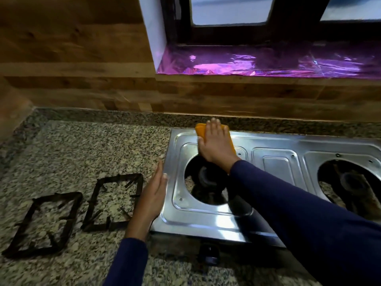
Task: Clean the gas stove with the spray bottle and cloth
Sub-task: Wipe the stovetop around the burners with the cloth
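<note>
Near the rear-left corner of the stove (276, 145), my flat right hand (216, 143) presses the cloth (201, 131); even strokes suit, my straight-fingered left hand (152, 195) at the side.

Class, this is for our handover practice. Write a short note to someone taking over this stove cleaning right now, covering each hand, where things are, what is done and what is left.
Right hand: flat, pressing the folded orange cloth on the far-left corner of the stainless steel two-burner gas stove.
Left hand: open, fingers straight against the stove's left edge.
Two black square metal pan supports: off the stove, lying on the speckled granite counter to its left.
Spray bottle: not in view.
Done: supports removed, wiping under way.
Left: probably the rest of the top, then putting the supports back.
</note>
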Demonstrator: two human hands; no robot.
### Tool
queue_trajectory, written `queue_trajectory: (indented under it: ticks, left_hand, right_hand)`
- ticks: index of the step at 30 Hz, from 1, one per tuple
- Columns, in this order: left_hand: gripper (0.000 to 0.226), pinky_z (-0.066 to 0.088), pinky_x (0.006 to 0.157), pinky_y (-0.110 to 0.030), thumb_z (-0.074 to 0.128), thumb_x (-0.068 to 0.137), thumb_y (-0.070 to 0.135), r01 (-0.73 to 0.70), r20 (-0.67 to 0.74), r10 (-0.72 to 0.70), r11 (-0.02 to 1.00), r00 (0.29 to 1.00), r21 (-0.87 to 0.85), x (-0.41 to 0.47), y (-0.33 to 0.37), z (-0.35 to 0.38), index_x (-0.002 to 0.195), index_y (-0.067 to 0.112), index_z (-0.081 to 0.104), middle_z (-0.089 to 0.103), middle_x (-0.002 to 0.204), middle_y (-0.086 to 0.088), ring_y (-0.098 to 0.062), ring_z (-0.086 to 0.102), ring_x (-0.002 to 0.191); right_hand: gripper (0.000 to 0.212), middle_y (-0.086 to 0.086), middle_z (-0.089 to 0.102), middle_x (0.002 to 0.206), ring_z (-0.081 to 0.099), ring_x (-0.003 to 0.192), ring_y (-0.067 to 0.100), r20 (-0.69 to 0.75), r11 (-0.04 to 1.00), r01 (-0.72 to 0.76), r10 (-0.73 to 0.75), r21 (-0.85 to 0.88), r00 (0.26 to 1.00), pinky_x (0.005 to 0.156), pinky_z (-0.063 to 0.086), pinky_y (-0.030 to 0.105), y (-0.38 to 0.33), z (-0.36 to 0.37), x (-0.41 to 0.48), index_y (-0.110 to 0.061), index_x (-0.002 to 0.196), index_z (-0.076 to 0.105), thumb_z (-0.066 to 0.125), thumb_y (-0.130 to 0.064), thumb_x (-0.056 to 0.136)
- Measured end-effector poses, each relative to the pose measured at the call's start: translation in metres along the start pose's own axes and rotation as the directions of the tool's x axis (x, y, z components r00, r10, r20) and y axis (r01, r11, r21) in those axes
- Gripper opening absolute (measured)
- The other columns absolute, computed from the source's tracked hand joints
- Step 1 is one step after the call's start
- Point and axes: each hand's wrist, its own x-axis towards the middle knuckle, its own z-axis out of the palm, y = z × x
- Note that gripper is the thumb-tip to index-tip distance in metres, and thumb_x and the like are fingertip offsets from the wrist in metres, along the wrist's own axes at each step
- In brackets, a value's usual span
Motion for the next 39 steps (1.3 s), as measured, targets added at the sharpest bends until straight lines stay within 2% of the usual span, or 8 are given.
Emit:
queue_trajectory:
  ticks: [9, 15, 19, 22, 32, 34, 37, 39]
  left_hand:
    - [0.05, 0.024, 0.116, -0.034, 0.029, 0.1, 0.055, -0.054, -0.048, 0.053, 0.998, 0.997, -0.015, 0.011, -0.012, 0.0, 0.148, 0.055, 0.018, 0.02, 0.156, 0.026, -0.003, 0.021, 0.145]
    - [0.052, 0.026, 0.119, -0.044, 0.027, 0.101, 0.057, -0.014, -0.046, 0.017, 0.998, 0.999, 0.056, 0.005, -0.013, 0.0, 0.151, 0.049, 0.017, 0.022, 0.16, 0.017, -0.009, 0.022, 0.147]
    - [0.052, 0.027, 0.117, -0.038, 0.026, 0.102, 0.055, -0.057, -0.059, 0.062, 0.995, 0.996, 0.077, 0.006, -0.013, 0.0, 0.152, 0.045, 0.02, 0.024, 0.159, 0.018, -0.006, 0.024, 0.145]
    - [0.05, 0.027, 0.115, -0.034, 0.027, 0.104, 0.048, -0.067, -0.083, 0.074, 0.994, 0.994, 0.085, 0.008, -0.012, 0.0, 0.153, 0.039, 0.024, 0.027, 0.159, 0.013, -0.01, 0.027, 0.145]
    - [0.051, 0.026, 0.119, -0.045, 0.026, 0.104, 0.049, -0.075, -0.084, 0.085, 0.99, 0.993, 0.117, 0.01, -0.015, -0.001, 0.153, 0.036, 0.024, 0.027, 0.16, 0.009, -0.013, 0.023, 0.148]
    - [0.051, 0.027, 0.119, -0.043, 0.027, 0.104, 0.048, -0.072, -0.082, 0.083, 0.99, 0.993, 0.123, 0.008, -0.013, -0.001, 0.154, 0.034, 0.024, 0.028, 0.16, 0.008, -0.013, 0.024, 0.147]
    - [0.05, 0.03, 0.116, -0.038, 0.029, 0.104, 0.047, -0.071, -0.086, 0.081, 0.991, 0.993, 0.114, 0.005, -0.008, -0.002, 0.153, 0.036, 0.026, 0.03, 0.159, 0.01, -0.013, 0.029, 0.145]
    - [0.049, 0.032, 0.11, -0.034, 0.03, 0.104, 0.046, -0.057, -0.1, 0.068, 0.992, 0.993, 0.11, 0.002, -0.005, -0.002, 0.152, 0.038, 0.027, 0.032, 0.157, 0.011, -0.013, 0.033, 0.143]
  right_hand:
    - [0.059, 0.005, 0.01, 0.165, 0.005, 0.152, 0.019, 0.179, 0.872, 0.484, -0.488, 0.072, 0.854, 0.121, 0.001, 0.039, -0.071, 0.006, 0.019, -0.014, 0.157, 0.016, 0.025, -0.042, 0.106]
    - [0.06, 0.003, 0.005, 0.166, 0.004, 0.152, 0.019, 0.139, 0.964, 0.265, -0.261, -0.009, 0.955, 0.12, 0.001, 0.041, 0.04, -0.023, 0.013, -0.019, 0.158, 0.01, 0.028, -0.042, 0.105]
    - [0.071, 0.002, 0.004, 0.166, 0.002, 0.152, 0.018, 0.154, 0.986, 0.149, -0.136, -0.078, 0.979, 0.121, 0.002, 0.043, 0.132, -0.049, -0.023, -0.022, 0.158, 0.007, 0.015, -0.062, 0.099]
    - [0.096, 0.003, -0.002, 0.165, -0.005, 0.152, 0.017, 0.206, 0.953, 0.293, -0.273, -0.074, 0.94, 0.123, 0.001, 0.043, 0.152, -0.049, -0.071, -0.022, 0.158, 0.003, 0.002, -0.082, 0.083]
    - [0.059, -0.007, 0.003, 0.165, -0.001, 0.152, 0.01, 0.275, 0.778, 0.617, -0.623, 0.119, 0.732, 0.122, -0.003, 0.031, 0.142, -0.04, -0.215, -0.022, 0.157, 0.013, 0.033, -0.041, 0.105]
    - [0.059, -0.005, 0.006, 0.165, 0.0, 0.152, 0.01, 0.239, 0.826, 0.554, -0.562, 0.106, 0.792, 0.123, 0.001, 0.035, 0.149, -0.038, -0.183, -0.024, 0.157, 0.014, 0.027, -0.046, 0.104]
    - [0.069, 0.003, 0.007, 0.165, -0.001, 0.152, 0.014, 0.089, 0.961, 0.277, -0.277, 0.017, 0.957, 0.123, 0.006, 0.044, 0.151, -0.033, -0.107, -0.023, 0.155, 0.008, 0.016, -0.058, 0.097]
    - [0.068, 0.005, 0.006, 0.165, 0.002, 0.152, 0.019, 0.025, 0.994, 0.103, -0.103, -0.024, 0.994, 0.123, 0.004, 0.042, 0.139, -0.031, -0.068, -0.019, 0.157, 0.009, 0.021, -0.054, 0.101]
